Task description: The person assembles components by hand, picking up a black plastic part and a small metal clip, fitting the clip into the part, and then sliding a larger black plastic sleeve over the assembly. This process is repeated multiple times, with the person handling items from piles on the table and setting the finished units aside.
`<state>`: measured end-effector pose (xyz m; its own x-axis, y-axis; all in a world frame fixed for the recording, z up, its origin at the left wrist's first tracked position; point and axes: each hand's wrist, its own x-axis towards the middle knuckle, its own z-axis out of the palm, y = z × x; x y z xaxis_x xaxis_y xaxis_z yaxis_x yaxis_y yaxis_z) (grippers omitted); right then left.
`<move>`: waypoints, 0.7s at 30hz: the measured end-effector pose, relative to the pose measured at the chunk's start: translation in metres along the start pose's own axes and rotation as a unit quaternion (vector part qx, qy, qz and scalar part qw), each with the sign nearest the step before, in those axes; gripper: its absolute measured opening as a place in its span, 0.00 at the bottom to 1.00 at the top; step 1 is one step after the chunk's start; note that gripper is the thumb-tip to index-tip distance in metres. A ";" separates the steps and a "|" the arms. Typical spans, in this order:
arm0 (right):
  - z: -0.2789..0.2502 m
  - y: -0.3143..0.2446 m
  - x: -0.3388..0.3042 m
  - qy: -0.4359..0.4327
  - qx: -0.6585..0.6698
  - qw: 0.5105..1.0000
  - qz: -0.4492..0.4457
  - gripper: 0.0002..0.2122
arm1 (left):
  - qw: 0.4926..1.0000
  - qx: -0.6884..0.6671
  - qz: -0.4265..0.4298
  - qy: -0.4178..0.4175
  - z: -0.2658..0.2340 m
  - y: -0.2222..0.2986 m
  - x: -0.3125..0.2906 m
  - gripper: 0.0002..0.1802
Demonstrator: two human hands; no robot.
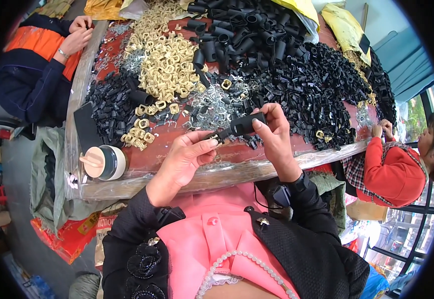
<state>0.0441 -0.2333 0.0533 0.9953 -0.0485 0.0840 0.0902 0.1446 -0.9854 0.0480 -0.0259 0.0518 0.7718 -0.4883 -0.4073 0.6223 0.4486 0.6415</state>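
"While both hands are occupied, where is the black tubular part [244, 126]?"

"Over the near side of the red surface [164, 137], between the hands: the left hand [182, 158] pinches its narrow end in the fingers [204, 146], and the right hand [275, 135] grasps its wide end."

"What lies about it?"

"Loose silver clips [211, 107] just beyond, beige rings [169, 74] farther left, a lidded mug [108, 163] at the near-left corner"

The left hand [186, 155] and right hand [277, 135] hold a black tubular part [242, 126]. Gold square rings [169, 72] lie heaped beyond.
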 end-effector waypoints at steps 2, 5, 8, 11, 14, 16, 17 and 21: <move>0.002 0.001 -0.001 0.002 0.006 1.000 0.004 0.12 | 1.000 0.002 -0.002 0.000 -0.001 0.000 -0.001 0.16; 0.006 0.008 -0.001 0.022 -0.034 0.997 -0.073 0.12 | 1.000 -0.010 -0.009 -0.003 -0.003 -0.002 -0.001 0.16; 0.010 0.007 -0.005 0.011 -0.170 0.980 -0.106 0.11 | 0.999 -0.035 -0.033 -0.022 -0.006 -0.003 -0.001 0.15; 0.008 0.000 -0.007 -0.035 -0.305 0.938 -0.162 0.10 | 0.995 -0.066 -0.063 -0.039 -0.011 -0.006 0.000 0.13; 0.008 -0.007 -0.010 -0.119 -0.431 0.863 -0.235 0.10 | 0.988 -0.104 -0.101 -0.053 -0.015 -0.009 0.000 0.11; 0.012 -0.007 -0.011 -0.154 -0.348 0.907 -0.178 0.10 | 0.985 -0.105 -0.120 -0.071 -0.017 -0.010 0.001 0.11; 0.014 -0.007 -0.012 -0.171 -0.305 0.925 -0.148 0.10 | 0.983 -0.105 -0.129 -0.079 -0.017 -0.010 0.001 0.11; 0.023 -0.008 -0.012 -0.192 -0.307 0.907 -0.213 0.13 | 0.983 -0.091 -0.141 -0.074 -0.017 -0.011 -0.004 0.12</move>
<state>0.0323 -0.2109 0.0635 0.8246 0.3947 0.4053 0.5499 -0.3908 -0.7382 0.0407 -0.0164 0.0357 0.5456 -0.7107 -0.4442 0.8326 0.3994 0.3837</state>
